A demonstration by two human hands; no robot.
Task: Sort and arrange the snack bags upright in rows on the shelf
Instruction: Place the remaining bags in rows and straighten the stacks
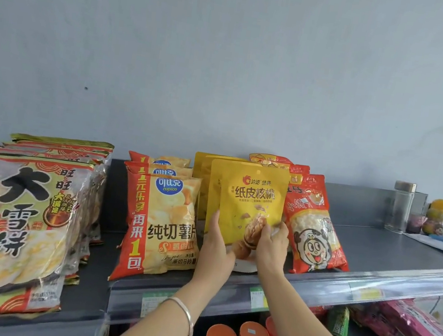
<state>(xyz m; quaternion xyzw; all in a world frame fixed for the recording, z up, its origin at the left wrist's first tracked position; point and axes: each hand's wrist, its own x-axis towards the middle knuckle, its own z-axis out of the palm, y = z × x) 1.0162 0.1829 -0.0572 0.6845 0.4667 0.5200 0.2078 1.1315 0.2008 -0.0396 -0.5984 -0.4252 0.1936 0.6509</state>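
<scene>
yellow walnut pouch point(250, 198) stands upright on the shelf point(375, 248), just right of the orange chip bag point(166, 223), at the front of a row of like pouches. the left hand point(216, 242) grips its lower left edge and the right hand point(271, 247) pinches its lower right corner. i judge the glossy film slippery and crinkly, the load light but lumpy. best held low at both side seams, base pressed flat so it won't tip toward the chip bag.
</scene>
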